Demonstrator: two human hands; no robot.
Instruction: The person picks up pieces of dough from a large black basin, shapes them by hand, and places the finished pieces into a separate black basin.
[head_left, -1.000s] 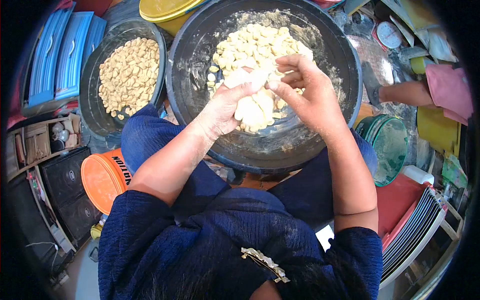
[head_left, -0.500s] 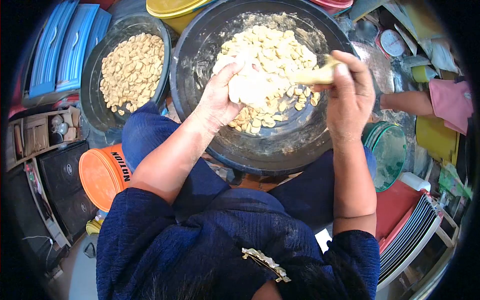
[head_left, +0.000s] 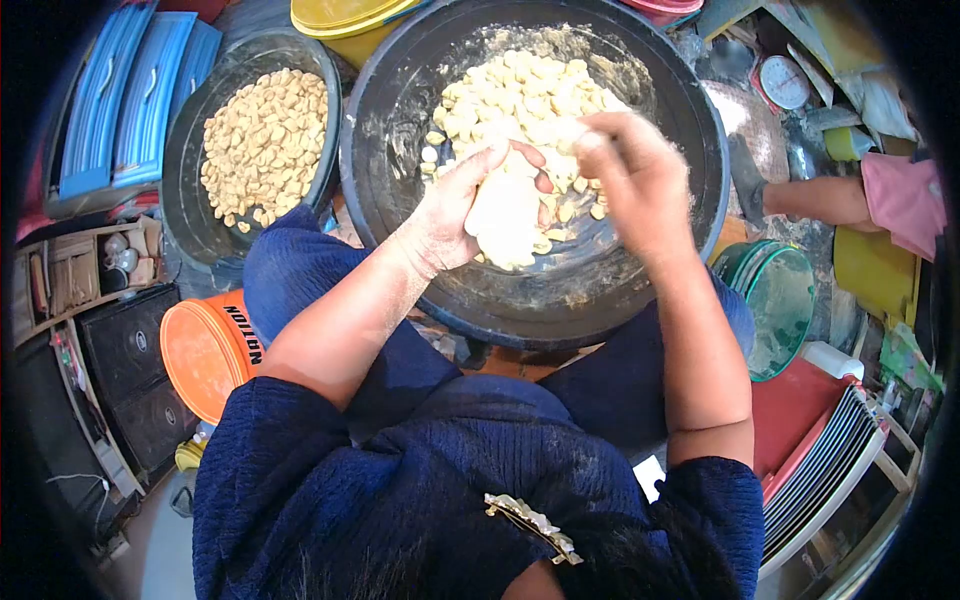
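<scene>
My left hand (head_left: 455, 215) is wrapped round a pale lump of dough (head_left: 505, 220), held over the large black basin (head_left: 560, 320). Small pale dough pieces (head_left: 510, 95) lie heaped in that basin beyond the hands. To the right of the lump, my right hand (head_left: 635, 170) is raised over the basin, its fingers curled and blurred; anything between them is too smeared to make out.
A second dark basin (head_left: 180, 190) at the left holds tan pieces. An orange bucket (head_left: 205, 355) and a green bucket (head_left: 780, 310) flank my knees. Another person's leg (head_left: 815, 200) reaches in from the right. Blue drawers (head_left: 140, 100) stand upper left.
My right hand has moved left and closer to my left hand; the long dough strip seen in it earlier no longer shows. The lump in my left hand is lower and tilted more downward.
</scene>
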